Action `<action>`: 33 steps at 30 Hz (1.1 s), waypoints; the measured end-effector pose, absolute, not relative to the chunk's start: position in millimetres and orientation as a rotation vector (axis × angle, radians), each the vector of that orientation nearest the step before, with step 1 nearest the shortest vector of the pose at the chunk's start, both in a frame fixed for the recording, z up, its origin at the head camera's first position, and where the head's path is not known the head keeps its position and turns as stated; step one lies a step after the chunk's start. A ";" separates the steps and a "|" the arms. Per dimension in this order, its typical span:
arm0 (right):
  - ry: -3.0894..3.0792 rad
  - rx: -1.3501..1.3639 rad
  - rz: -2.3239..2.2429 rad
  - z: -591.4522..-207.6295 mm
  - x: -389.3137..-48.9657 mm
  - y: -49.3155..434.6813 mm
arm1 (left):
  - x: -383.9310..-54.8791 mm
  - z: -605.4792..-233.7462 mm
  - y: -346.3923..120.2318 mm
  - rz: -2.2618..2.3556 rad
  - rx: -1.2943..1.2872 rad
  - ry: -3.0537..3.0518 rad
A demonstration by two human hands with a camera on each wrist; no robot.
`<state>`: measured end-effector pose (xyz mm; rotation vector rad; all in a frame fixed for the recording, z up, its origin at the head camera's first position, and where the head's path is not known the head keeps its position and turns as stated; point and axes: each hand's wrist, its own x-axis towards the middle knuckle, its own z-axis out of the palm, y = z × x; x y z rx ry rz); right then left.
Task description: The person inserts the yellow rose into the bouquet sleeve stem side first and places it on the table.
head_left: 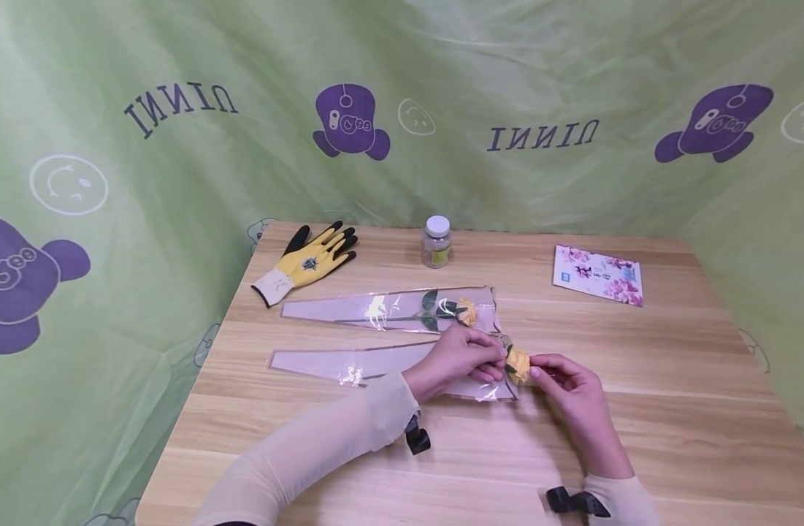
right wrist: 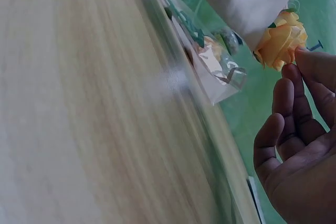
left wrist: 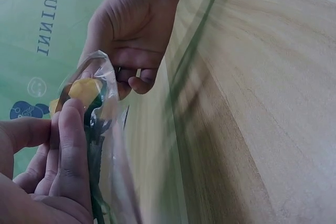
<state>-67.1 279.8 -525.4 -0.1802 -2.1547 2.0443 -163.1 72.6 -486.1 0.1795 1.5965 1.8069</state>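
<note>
A yellow artificial rose (head_left: pixel 518 364) pokes out of the wide right end of a clear-and-pale flower sleeve (head_left: pixel 388 358). My left hand (head_left: pixel 464 358) pinches the sleeve's mouth beside the bloom, and its fingers hide part of the rim. From the right, my right hand (head_left: pixel 575 394) pinches the petals of the rose (right wrist: pixel 283 40) between thumb and fingertip. The green stem (left wrist: pixel 95 171) runs inside the film in the left wrist view. Just behind lies a second sleeve (head_left: pixel 329 310), with another yellow rose (head_left: pixel 466 312) wholly inside it.
At the back left lies a yellow and black work glove (head_left: pixel 309 263). A clear jar (head_left: pixel 437 245) with a white lid stands at the back middle. A flower-printed packet (head_left: pixel 597 274) lies at the back right. Green printed curtain (head_left: pixel 441 183) surrounds the wooden table (head_left: pixel 691 409).
</note>
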 end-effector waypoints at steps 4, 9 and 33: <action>-2.201 -0.099 2.012 -527.0 -68.0 275.8 | -161.9 -484.4 72.7 1.781 0.196 1.613; -2.283 -0.018 1.981 -528.0 -68.7 270.7 | -161.4 -482.5 74.3 1.775 0.213 1.651; -2.404 0.146 1.961 -522.4 -70.6 266.9 | -161.4 -480.8 74.4 1.776 0.234 1.681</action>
